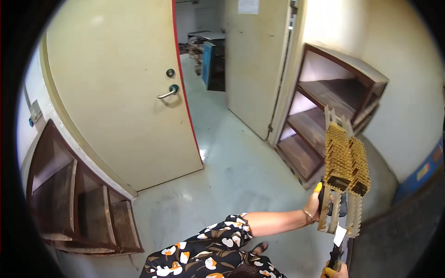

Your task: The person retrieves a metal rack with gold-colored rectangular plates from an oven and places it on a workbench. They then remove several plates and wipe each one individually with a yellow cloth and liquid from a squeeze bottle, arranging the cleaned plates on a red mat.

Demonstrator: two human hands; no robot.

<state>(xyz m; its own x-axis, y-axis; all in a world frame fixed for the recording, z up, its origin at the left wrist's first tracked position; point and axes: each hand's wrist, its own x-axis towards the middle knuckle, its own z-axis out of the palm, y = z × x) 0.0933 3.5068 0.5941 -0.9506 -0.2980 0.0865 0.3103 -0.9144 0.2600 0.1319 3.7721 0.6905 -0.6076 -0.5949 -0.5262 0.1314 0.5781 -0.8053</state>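
Note:
On the right, two long beige notched rails (354,217) carry dense rows of gold-coloured metal parts (340,148). They stand side by side, angled away from me. My left hand (316,201) is closed at the left edge of this rack, beside a black piece; its fingers are partly hidden. A yellow cover sits on a fingertip, and a bracelet rings the wrist. At the lower edge my right hand (334,271), also with yellow finger covers, is wrapped round a black handle (335,254). A white tag (340,235) shows just above that handle.
A cream door (116,92) with a lever handle stands at left; another door leaf (255,60) is swung open beyond it. Brown wooden shelves stand at right (308,125) and lower left (92,213). A dark surface (394,245) fills the lower right corner.

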